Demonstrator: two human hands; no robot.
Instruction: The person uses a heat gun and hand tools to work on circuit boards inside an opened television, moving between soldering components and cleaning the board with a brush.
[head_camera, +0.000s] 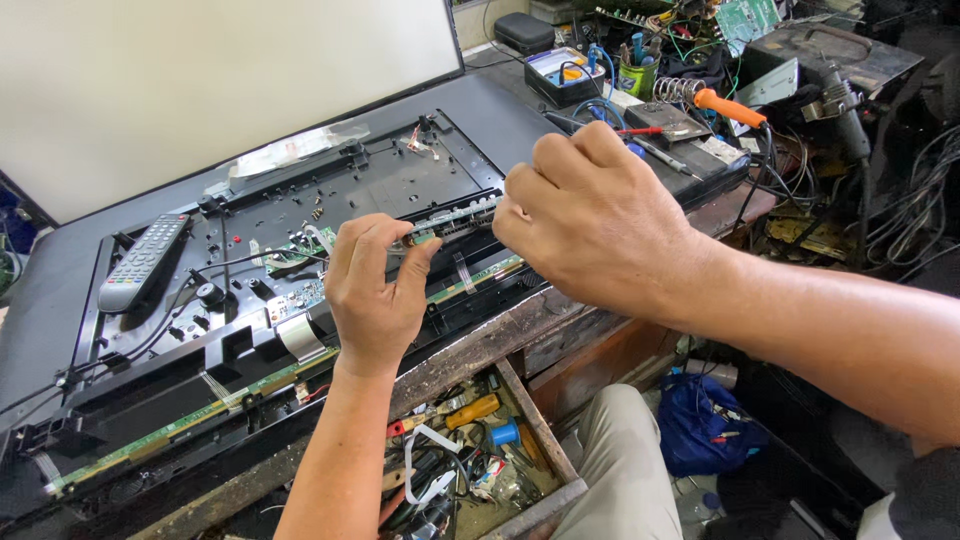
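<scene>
Pinching a narrow circuit strip (450, 215) with both hands, left hand (375, 290) and right hand (590, 215), we work over the opened television back (300, 215), remote control (143, 262) far left.

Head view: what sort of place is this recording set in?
Most likely an electronics repair workshop. Both hands, left hand and right hand, hold a narrow circuit strip over an opened flat-screen chassis; a soldering iron and an open drawer of tools sit nearby.
</scene>
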